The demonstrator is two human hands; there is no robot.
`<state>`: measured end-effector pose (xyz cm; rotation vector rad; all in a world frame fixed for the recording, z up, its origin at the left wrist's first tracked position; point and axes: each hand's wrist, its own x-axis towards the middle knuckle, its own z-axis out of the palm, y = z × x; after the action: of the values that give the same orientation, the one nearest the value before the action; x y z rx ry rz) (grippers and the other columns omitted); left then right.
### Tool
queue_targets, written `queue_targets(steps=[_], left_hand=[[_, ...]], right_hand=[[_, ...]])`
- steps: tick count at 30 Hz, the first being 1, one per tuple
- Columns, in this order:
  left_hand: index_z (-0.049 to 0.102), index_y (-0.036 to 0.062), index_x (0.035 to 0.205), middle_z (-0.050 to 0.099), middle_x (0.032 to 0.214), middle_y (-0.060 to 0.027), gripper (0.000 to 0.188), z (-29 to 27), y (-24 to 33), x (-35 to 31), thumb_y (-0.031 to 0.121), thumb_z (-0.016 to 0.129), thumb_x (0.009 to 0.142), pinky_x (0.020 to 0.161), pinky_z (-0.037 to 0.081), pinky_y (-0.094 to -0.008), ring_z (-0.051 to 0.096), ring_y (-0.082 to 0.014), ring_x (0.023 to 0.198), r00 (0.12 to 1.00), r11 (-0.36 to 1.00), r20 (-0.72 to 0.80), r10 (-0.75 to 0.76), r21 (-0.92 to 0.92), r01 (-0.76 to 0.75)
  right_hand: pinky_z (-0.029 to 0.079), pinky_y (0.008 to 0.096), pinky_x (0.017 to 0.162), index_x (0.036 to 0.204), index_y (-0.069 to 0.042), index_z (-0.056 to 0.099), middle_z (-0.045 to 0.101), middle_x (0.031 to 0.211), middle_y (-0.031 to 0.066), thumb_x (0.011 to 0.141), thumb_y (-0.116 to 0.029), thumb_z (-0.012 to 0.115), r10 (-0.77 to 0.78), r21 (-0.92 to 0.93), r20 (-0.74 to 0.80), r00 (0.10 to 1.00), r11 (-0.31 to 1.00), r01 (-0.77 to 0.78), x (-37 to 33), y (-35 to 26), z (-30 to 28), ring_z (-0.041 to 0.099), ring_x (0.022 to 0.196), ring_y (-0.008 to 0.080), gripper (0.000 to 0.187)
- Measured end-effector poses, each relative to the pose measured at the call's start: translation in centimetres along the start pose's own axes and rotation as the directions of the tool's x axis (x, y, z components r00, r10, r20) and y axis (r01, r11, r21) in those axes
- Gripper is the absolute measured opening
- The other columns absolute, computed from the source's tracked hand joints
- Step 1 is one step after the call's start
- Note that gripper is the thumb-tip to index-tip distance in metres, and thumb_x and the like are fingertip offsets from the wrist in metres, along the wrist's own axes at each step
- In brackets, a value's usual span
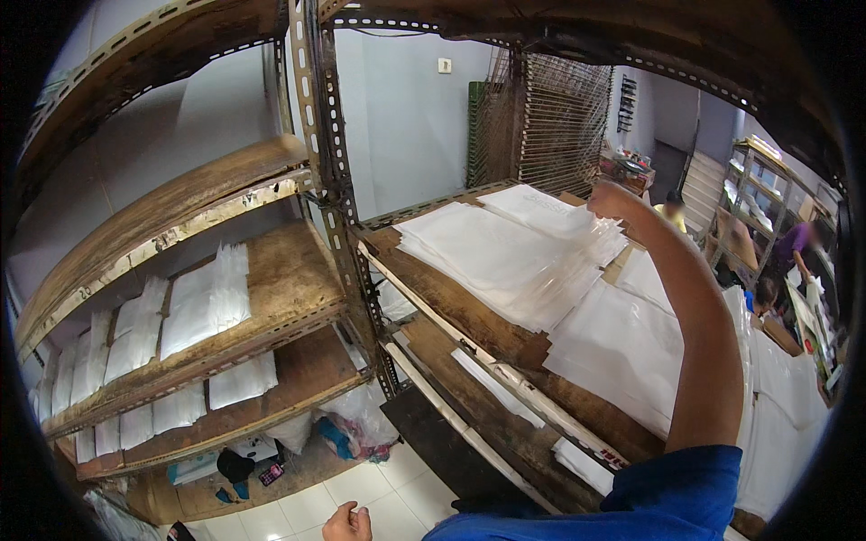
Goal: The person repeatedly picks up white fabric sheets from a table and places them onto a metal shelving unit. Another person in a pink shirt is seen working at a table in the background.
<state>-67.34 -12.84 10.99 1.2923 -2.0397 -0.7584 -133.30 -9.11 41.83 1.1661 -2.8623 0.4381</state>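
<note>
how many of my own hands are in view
2: your right hand, by the white plastic stacks on the wooden shelf; your left hand, at the picture's lower edge, partly cut off.

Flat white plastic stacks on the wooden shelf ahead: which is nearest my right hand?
The rearmost flat white plastic stack: your right hand is at its right end, while the other stacks lie nearer your body.

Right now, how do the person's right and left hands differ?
The right hand is up by the white sheets, while the left hand is low, in front of the tiled floor. The right hand's forearm shows; the left hand's doesn't. Both are bare.
</note>
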Motion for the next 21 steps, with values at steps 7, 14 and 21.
queue_targets(steps=[7, 14, 21], left_hand=[[0.065, 0.0003, 0.099, 0.058, 0.063, -0.0145, 0.023, 0.5, -0.3, -1.4, 0.019, 0.060, 0.086, 0.054, 0.045, -0.0350, 0.054, -0.0243, 0.053, 0.999, 1.000, 0.045, 0.015, -0.004, -0.015], [0.065, 0.0002, 0.098, 0.060, 0.066, -0.0170, 0.022, -0.9, 0.6, -2.6, 0.018, 0.059, 0.087, 0.057, 0.046, -0.0379, 0.057, -0.0296, 0.058, 0.999, 0.999, -0.004, 0.043, 0.015, -0.043], [0.065, -0.0007, 0.092, 0.065, 0.074, -0.0177, 0.027, -3.9, -1.6, -5.1, 0.022, 0.067, 0.076, 0.065, 0.050, -0.0403, 0.064, -0.0312, 0.069, 0.996, 0.997, 0.046, -0.070, 0.012, 0.070]], right_hand=[[0.049, 0.0411, 0.051, 0.066, 0.000, 0.066, 0.063, 0.063, 0.0141, 0.076, -0.020, 0.054, -0.213, -0.448, -0.076, 0.974, 0.880, 0.157, 2.1, 3.1, 1.1, 0.061, 0.055, 0.0231, 0.026], [0.048, 0.0434, 0.078, 0.096, -0.002, 0.062, 0.064, 0.092, 0.0219, 0.084, -0.025, 0.058, -0.473, -0.520, -0.099, 0.876, 0.775, 0.360, -1.0, -5.3, -4.2, 0.063, 0.086, 0.0347, 0.026], [0.046, 0.0400, 0.063, 0.084, -0.001, 0.056, 0.061, 0.073, 0.0168, 0.083, -0.020, 0.060, -0.731, -0.222, -0.099, 0.676, 0.678, 0.701, -14.1, -26.0, -3.5, 0.059, 0.067, 0.0299, 0.019]])
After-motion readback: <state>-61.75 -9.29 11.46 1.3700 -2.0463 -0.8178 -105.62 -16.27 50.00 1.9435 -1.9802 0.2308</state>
